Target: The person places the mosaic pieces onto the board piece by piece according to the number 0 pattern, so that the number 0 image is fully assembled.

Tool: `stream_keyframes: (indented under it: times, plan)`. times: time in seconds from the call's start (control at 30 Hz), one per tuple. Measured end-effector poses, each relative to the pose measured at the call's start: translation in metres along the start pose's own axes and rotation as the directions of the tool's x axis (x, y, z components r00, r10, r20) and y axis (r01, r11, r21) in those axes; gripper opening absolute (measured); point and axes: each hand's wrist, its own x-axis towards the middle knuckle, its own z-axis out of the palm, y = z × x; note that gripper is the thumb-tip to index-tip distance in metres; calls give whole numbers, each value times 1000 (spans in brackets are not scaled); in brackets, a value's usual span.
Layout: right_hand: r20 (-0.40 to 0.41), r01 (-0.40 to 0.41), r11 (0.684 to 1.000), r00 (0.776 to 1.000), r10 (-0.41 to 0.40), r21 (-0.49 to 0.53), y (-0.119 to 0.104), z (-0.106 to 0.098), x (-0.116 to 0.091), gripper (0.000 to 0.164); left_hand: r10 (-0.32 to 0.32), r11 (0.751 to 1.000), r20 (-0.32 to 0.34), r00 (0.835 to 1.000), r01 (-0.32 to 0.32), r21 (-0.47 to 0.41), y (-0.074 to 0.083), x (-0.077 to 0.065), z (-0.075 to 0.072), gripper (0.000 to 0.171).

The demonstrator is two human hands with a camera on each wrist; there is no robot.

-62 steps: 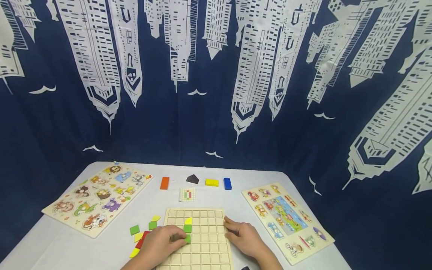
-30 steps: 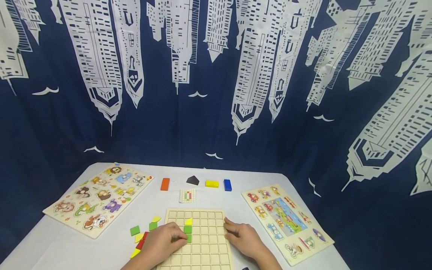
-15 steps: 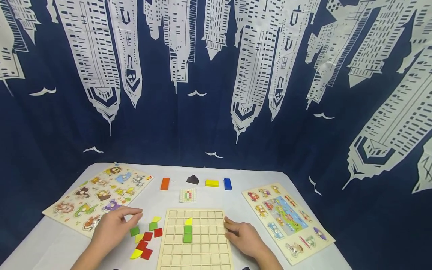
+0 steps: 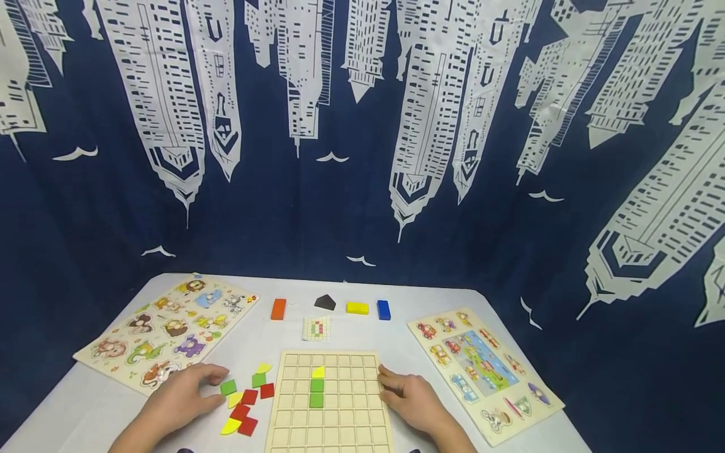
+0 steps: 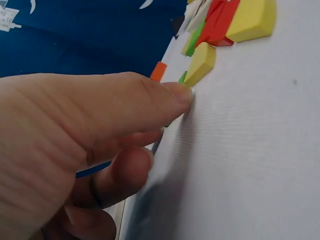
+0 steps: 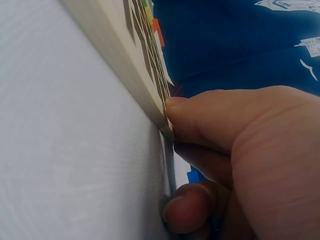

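Note:
My left hand (image 4: 184, 397) is at the left of the loose tiles, thumb and index finger apart on either side of a green square tile (image 4: 228, 387); contact is unclear. In the left wrist view the thumb (image 5: 172, 95) hides most of that tile. My right hand (image 4: 416, 402) rests with its fingertips against the right edge of a wooden grid board (image 4: 351, 418). On the board, a yellow quarter-round tile (image 4: 318, 372) sits above two green square tiles (image 4: 316, 399) in one column. Beside the left hand lie several red square tiles (image 4: 247, 426) and yellow quarter-round tiles (image 4: 230, 426).
A small pattern card (image 4: 316, 328) lies behind the board. Farther back are an orange block (image 4: 278, 309), a black pentagon (image 4: 325, 302), a yellow block (image 4: 357, 308) and a blue block (image 4: 383, 310). An animal puzzle (image 4: 127, 336) and a vehicle puzzle (image 4: 421, 336) flank the table.
My left hand has let go of the lower green tile on the board and moved left to the loose tiles, lowering beside a green one. The right hand has stayed at the board's edge.

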Motion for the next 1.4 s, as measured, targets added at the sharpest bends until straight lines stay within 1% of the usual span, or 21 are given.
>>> stream_keyframes:
  times: [0.27, 0.47, 0.7, 1.1, 1.27, 1.4]
  plan:
    - [5, 4, 1000, 1000, -4, 3, -2, 2, 2, 44, 9, 1000, -42, 999, -8, 17, -2, 0, 5, 39]
    - [6, -4, 1000, 1000, 4, 8, -3, 0, 0, 45, 6, 999, -42, 999, -4, 34, -2, 4, 7, 38]
    - [8, -28, 1000, 1000, 28, 5, -4, 0, -3, 45, 8, 999, -42, 999, -6, 40, 0, 4, 8, 36]
    - [3, -13, 1000, 1000, 13, 3, -2, 0, -3, 44, 8, 999, -42, 999, -7, 36, 3, 2, 4, 32]
    - [6, -12, 1000, 1000, 12, 6, -1, 0, -3, 44, 14, 999, -79, 997, -12, 32, 3, -1, 0, 34]
    - [9, -4, 1000, 1000, 4, 7, -2, 0, -3, 44, 20, 1000, -100, 995, -19, 14, 5, -3, 0, 35]
